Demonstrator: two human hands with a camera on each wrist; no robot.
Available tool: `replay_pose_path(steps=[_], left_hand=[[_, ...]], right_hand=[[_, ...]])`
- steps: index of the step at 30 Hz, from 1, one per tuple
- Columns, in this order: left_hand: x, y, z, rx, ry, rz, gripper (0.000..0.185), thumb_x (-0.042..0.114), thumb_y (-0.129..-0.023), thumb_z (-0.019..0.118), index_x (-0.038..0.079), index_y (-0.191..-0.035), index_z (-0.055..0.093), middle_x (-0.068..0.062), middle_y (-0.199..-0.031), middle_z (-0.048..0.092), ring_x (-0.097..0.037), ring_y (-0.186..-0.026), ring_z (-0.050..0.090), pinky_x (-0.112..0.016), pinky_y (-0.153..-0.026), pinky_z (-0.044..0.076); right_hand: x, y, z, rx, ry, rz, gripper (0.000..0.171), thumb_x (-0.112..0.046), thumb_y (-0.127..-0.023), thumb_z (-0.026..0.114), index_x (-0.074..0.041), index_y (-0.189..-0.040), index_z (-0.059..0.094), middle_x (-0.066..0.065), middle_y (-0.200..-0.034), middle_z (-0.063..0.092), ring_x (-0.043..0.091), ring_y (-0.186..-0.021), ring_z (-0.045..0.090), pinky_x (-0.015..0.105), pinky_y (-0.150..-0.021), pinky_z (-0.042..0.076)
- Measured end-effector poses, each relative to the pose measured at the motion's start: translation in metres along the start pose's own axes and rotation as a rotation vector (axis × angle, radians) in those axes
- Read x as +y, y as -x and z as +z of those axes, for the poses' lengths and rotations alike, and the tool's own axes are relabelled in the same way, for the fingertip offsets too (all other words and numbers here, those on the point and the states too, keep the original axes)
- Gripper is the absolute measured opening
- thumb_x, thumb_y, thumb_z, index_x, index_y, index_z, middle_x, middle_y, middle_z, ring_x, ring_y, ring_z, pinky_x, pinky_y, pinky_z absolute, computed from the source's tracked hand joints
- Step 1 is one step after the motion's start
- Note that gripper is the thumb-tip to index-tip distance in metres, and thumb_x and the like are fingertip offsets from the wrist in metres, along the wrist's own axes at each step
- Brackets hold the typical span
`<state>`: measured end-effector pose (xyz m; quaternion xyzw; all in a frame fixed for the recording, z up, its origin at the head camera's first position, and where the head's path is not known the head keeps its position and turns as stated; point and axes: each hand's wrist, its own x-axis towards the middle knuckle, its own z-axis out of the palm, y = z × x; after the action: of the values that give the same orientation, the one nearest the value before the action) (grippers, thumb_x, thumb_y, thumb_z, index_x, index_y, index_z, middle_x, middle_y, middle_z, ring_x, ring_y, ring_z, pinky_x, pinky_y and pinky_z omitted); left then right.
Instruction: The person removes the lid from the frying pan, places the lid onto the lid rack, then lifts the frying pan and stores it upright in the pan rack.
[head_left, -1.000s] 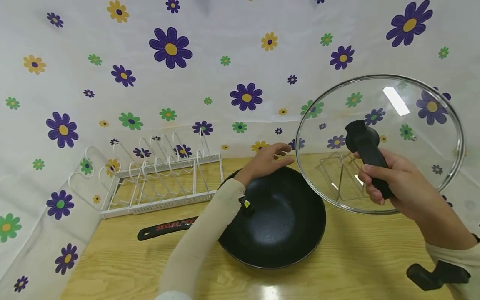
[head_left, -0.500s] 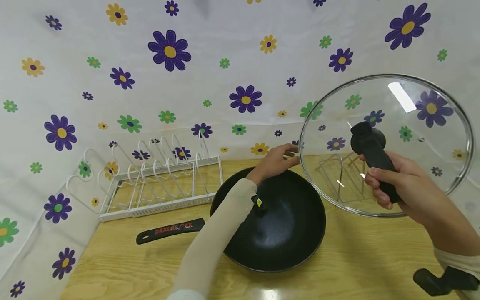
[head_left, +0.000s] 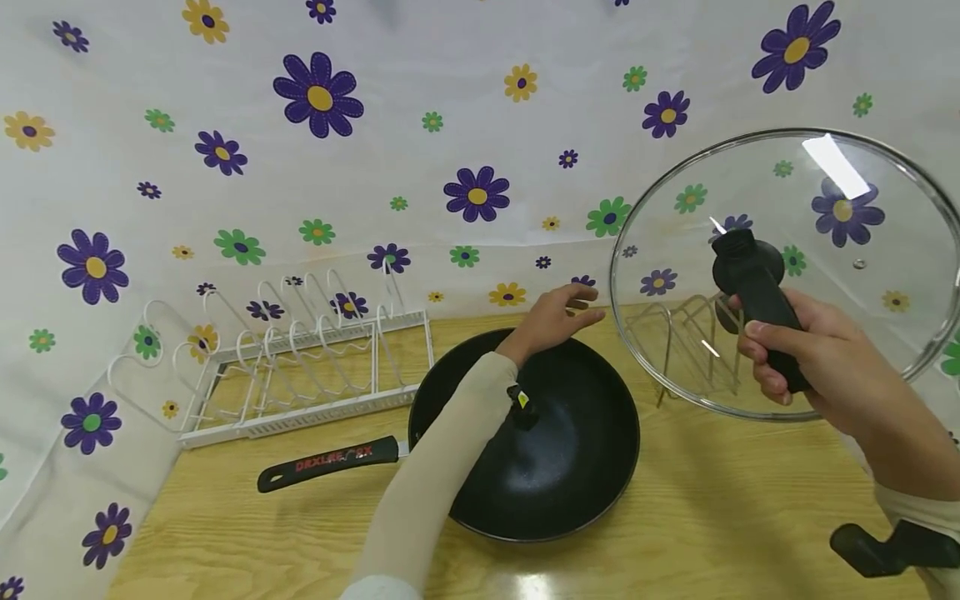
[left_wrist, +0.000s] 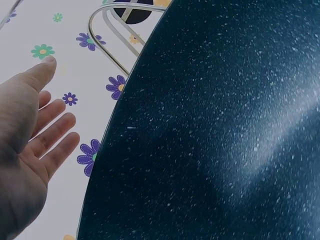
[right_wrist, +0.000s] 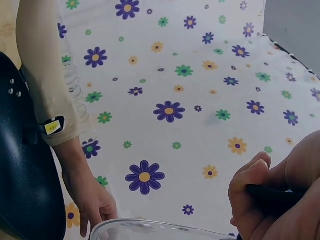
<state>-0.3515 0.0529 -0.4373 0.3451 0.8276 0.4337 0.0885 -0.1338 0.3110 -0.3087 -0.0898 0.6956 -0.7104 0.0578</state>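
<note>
My right hand (head_left: 832, 350) grips the black handle of a round glass lid (head_left: 892, 275) with a steel rim, raised above the table at the right. The same hand (right_wrist: 265, 200) shows in the right wrist view, fingers curled round the handle. My left hand (head_left: 555, 317) reaches over the far rim of a black wok (head_left: 555, 467), fingers loosely extended and holding nothing. In the left wrist view that hand (left_wrist: 40, 125) is apart from the wok's edge (left_wrist: 200, 125). The lid's near rim lies close to the left fingertips; whether they touch is unclear.
A white wire dish rack (head_left: 300, 417) stands at the back left. Behind the lid, seen through the glass, is a small wire stand (head_left: 675, 350). The wok's long handle (head_left: 330, 465) points left over the wooden table (head_left: 712, 517). A flowered cloth (head_left: 405, 125) hangs behind.
The right hand has carried the lid a little to the right and up. My left hand has shifted slightly right over the wok. The head view has turned slightly right.
</note>
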Motion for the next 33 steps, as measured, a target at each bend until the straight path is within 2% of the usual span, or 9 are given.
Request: replay_pose_path(steps=[5,12,22,27,33], left_hand=[[0.001,-0.005,0.004,0.003,0.031,0.011,0.050,0.036,-0.103,0.063,0.009,-0.143,0.056,-0.007,-0.145,0.058,-0.022,-0.129,0.059,-0.032,-0.103,0.051],[-0.001,-0.010,0.012,0.015,0.102,0.004,0.052,0.037,-0.101,0.066,0.007,-0.143,0.057,-0.008,-0.144,0.059,-0.022,-0.130,0.059,-0.031,-0.102,0.052],[-0.005,-0.014,0.019,0.019,0.114,-0.013,0.050,0.036,-0.101,0.066,0.009,-0.142,0.058,-0.007,-0.145,0.059,-0.023,-0.131,0.058,-0.035,-0.103,0.052],[-0.001,-0.017,0.028,0.007,0.134,0.001,0.048,0.033,-0.101,0.066,0.009,-0.142,0.058,-0.009,-0.145,0.058,-0.024,-0.132,0.057,-0.034,-0.103,0.051],[0.011,-0.024,0.041,-0.015,0.119,0.005,0.049,0.033,-0.102,0.066,0.009,-0.144,0.057,-0.007,-0.147,0.057,-0.024,-0.134,0.056,-0.032,-0.105,0.050]], right_hand=[[-0.003,-0.002,-0.003,0.022,0.023,-0.018,0.021,-0.006,-0.111,0.039,-0.009,-0.131,0.035,0.004,-0.077,0.050,0.017,-0.052,0.044,0.033,-0.041,0.034],[-0.006,-0.003,-0.007,0.064,0.056,-0.016,0.022,-0.011,-0.111,0.040,-0.012,-0.132,0.034,0.004,-0.077,0.049,0.018,-0.052,0.042,0.033,-0.042,0.033],[-0.011,-0.005,-0.008,0.117,0.118,0.003,0.029,-0.012,-0.111,0.042,-0.011,-0.138,0.032,0.005,-0.078,0.050,0.018,-0.052,0.044,0.032,-0.043,0.038],[-0.013,-0.004,-0.008,0.141,0.169,0.039,0.036,-0.013,-0.111,0.041,-0.006,-0.143,0.028,0.005,-0.079,0.051,0.019,-0.052,0.044,0.031,-0.045,0.041],[-0.016,-0.003,-0.010,0.165,0.268,0.068,0.031,-0.014,-0.112,0.039,-0.008,-0.141,0.029,0.004,-0.080,0.050,0.019,-0.053,0.044,0.033,-0.045,0.041]])
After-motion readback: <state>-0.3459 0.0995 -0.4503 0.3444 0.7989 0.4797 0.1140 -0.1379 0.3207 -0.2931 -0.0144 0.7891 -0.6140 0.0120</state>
